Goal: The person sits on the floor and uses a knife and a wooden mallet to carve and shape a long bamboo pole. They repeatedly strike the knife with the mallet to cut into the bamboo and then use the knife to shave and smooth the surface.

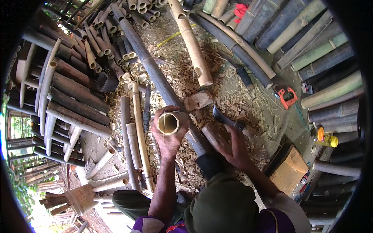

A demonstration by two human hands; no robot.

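Note:
My left hand [171,145] is closed around a short bamboo tube [178,123], its open end facing up. A thin pale line crosses the tube's mouth. My right hand [235,149] grips a bladed tool [222,116] with a dark, slightly curved blade; part of its handle is hidden by the fingers. A long dark bamboo pole [157,75] runs beneath the left hand, toward a black covering [210,165] near my body. Just beyond the hands sits a wooden block [198,101]. Farther off lies a pale bamboo length [191,44] with cut holes.
Wood chips [229,91] cover the ground. Bamboo tubes [97,42] are piled at the far left, and thicker poles [79,99] are stacked nearer. Along the right stand bamboo lengths [297,27], an orange tool [286,98] and a yellow bottle [328,139].

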